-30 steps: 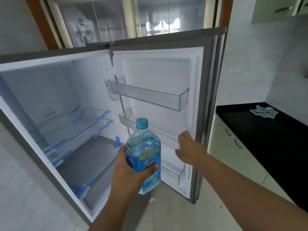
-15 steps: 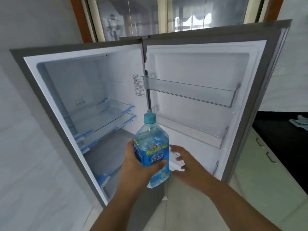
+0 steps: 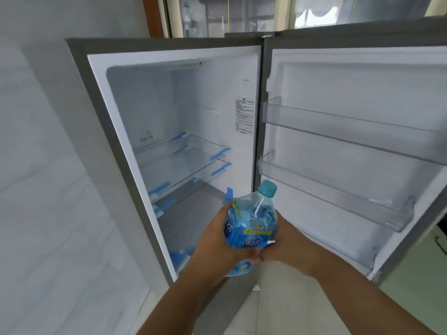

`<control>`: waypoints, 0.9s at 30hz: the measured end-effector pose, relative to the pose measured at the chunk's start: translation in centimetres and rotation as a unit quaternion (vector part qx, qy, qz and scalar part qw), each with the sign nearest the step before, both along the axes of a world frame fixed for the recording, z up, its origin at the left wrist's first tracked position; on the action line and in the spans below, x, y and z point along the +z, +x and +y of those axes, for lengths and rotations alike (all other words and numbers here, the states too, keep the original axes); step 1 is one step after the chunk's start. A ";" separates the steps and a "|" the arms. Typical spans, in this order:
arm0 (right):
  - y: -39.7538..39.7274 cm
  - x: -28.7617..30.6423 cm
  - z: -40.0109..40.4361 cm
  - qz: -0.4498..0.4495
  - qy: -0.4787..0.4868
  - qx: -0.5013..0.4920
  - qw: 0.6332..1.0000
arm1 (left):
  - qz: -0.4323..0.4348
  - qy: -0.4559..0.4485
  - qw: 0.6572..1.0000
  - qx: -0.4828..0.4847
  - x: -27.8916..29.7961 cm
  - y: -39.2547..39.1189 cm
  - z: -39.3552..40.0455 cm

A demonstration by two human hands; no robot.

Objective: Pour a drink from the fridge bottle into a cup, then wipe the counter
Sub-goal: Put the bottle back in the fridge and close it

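- Bottle [image 3: 251, 226]: clear plastic, blue label with a yellow-green band, teal cap [image 3: 267, 188] on. Held in mid-air in front of the open fridge [image 3: 154, 131], low in the frame, cap end tilted away from the person and slightly right.
- Left hand [image 3: 217, 243]: wrapped round the left side of the bottle's body, fingers curling under and behind the label, thumb across the front near the label's lower edge. Firm grip.
- Right hand [image 3: 287, 240]: against the bottle's right side, thumb on the lower label; its fingers are behind the bottle, so how far they curl round cannot be told. The two thumbs meet, touching, below the label.
- Both forearms enter from the bottom edge and converge on the bottle.
- Fridge cavity: white liner, two glass shelves [image 3: 183, 163] close together with blue tape tabs at their corners; a printed sticker [image 3: 244, 116] on the right inner wall. More blue tape low down, partly hidden by the left hand.
- Fridge door [image 3: 362, 76]: swung open to the right, two clear door bins [image 3: 338, 131] across it, one above the other. The bottle's cap overlaps the left end of the lower bin in view; contact cannot be told.
- Left of the fridge, a pale marbled wall [image 3: 48, 177]. Above it, glazed panes [image 3: 242, 15] with a brown frame.
- At the far right edge, a pale cabinet front [image 3: 433, 259] with a dark handle.
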State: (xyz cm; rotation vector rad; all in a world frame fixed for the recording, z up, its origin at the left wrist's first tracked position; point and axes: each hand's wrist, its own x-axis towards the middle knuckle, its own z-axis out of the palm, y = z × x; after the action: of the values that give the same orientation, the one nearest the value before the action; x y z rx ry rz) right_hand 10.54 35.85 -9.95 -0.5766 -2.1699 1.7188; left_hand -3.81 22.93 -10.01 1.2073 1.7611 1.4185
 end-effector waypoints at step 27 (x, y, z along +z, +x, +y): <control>-23.2 -15.0 16.5 -0.117 -0.273 0.029 0.954 | -0.416 0.001 0.776 0.474 -17.9 -13.2 9.0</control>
State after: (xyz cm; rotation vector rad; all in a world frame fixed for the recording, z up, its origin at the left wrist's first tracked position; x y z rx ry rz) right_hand -12.66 52.36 -24.98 -0.8973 -1.8464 2.4097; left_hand -17.02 31.97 -27.95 -0.4983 1.6550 2.0094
